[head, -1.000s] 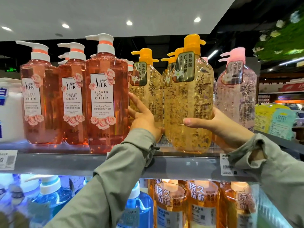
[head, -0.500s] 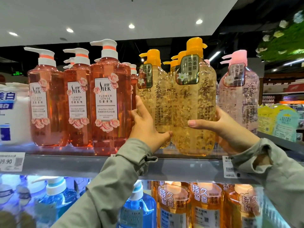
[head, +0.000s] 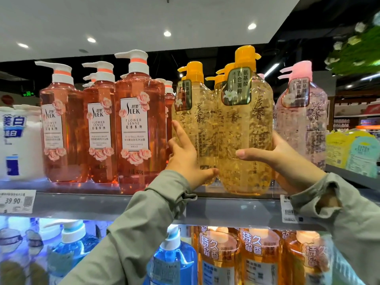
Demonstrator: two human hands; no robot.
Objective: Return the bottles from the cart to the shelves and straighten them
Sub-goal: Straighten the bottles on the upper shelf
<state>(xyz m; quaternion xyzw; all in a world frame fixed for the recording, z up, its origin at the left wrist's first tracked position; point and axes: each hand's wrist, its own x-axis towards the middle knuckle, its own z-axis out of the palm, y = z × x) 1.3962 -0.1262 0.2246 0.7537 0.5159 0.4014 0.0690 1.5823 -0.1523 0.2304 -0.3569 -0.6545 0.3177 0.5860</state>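
Note:
Two yellow pump bottles with golden flecks stand at the front of the upper shelf (head: pixel 226 208). My right hand (head: pixel 281 159) grips the front yellow bottle (head: pixel 244 124), thumb across its face and fingers behind its right side. My left hand (head: pixel 187 159) holds the left yellow bottle (head: pixel 195 120), fingers up its left side and thumb under its lower front. More yellow bottles stand behind these two, mostly hidden. The front bottle's base sits at the shelf's front edge.
Three pink Slek rose body wash bottles (head: pixel 133 128) line up to the left, touching my left hand's side. A pale pink pump bottle (head: pixel 302 120) stands right of the yellow ones. Blue (head: pixel 174 262) and orange (head: pixel 259 258) bottles fill the lower shelf. Price tags (head: pixel 16 201) hang on the rail.
The view has shifted slightly and closed in. My left hand has slid lower on the left yellow bottle, its thumb now under the front. My right hand keeps its grip.

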